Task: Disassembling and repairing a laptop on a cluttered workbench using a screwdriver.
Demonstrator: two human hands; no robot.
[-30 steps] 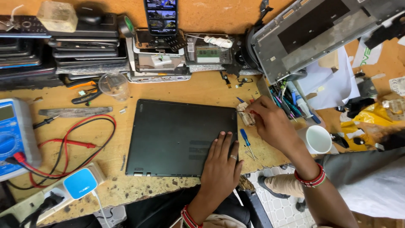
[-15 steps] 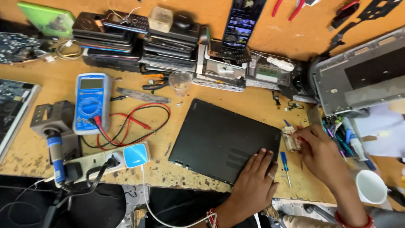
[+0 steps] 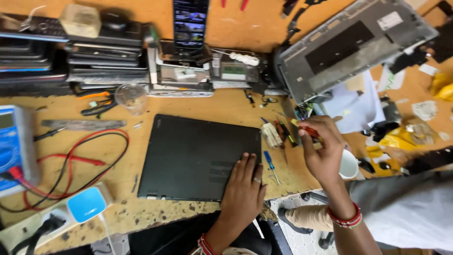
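Both hands are on the job. Our left hand [image 3: 244,189] lies flat, fingers spread and released, palm down on the near right corner of the closed black laptop [image 3: 198,158]. It grips nothing; we judge it is there to pin the machine so it does not slide on the bench.

Our right hand [image 3: 321,151] is lifted just off the laptop's right edge, fingers pinched around a small red-handled tool [image 3: 309,131]. We cannot tell its tip type; it is mostly hidden by the fingers.

Laptop sits centre of the wooden workbench [image 3: 226,106], lid side or base up, we cannot tell which, near edge close to the bench edge, so it is within easy reach.

Beside the right edge: a blue-handled screwdriver [image 3: 271,165] lying loose, and a small pale block [image 3: 272,135] just above it. Spare tools parked next to the working hand, probably for quick swaps.

Further out: grey opened laptop shell [image 3: 354,45] at upper right, stack of devices [image 3: 71,49] along the back, clear plastic cup [image 3: 130,97], blue multimeter [image 3: 14,148] with red leads [image 3: 80,160] at left, white cup [image 3: 349,165] behind the right wrist.
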